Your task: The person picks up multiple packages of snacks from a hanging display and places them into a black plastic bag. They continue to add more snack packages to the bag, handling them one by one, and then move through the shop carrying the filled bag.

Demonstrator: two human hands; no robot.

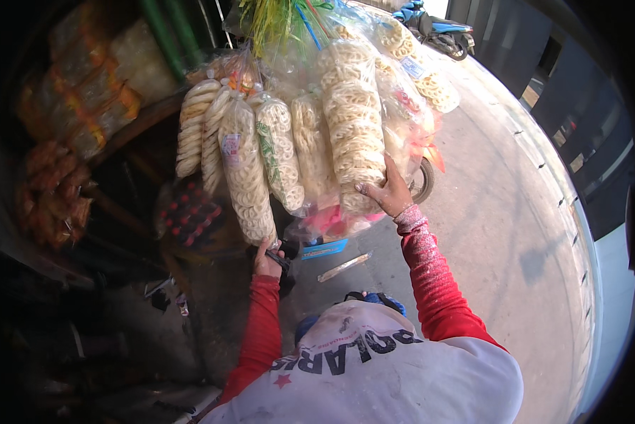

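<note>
Clear plastic bags of pale ring-shaped crackers hang in a cluster in front of me. My right hand (392, 189) is wrapped round the lower right side of the largest bag of crackers (353, 116), thumb across its front. My left hand (266, 260) is closed at the bottom end of a narrower bag of crackers (245, 173) with a small label. A black object (281, 263) lies against that hand; its kind is unclear. Between these two hangs a bag with green print (279, 145). White powder covers my right wrist and red sleeve.
Yellow-green plastic strips (275, 25) hang above the bags. Bundled orange and clear packs (84, 85) sit at the dark left. A wheel (423, 180) shows behind the bags. A blue motorcycle (437, 32) stands far off on the concrete (487, 191). A pale strip (344, 267) lies below.
</note>
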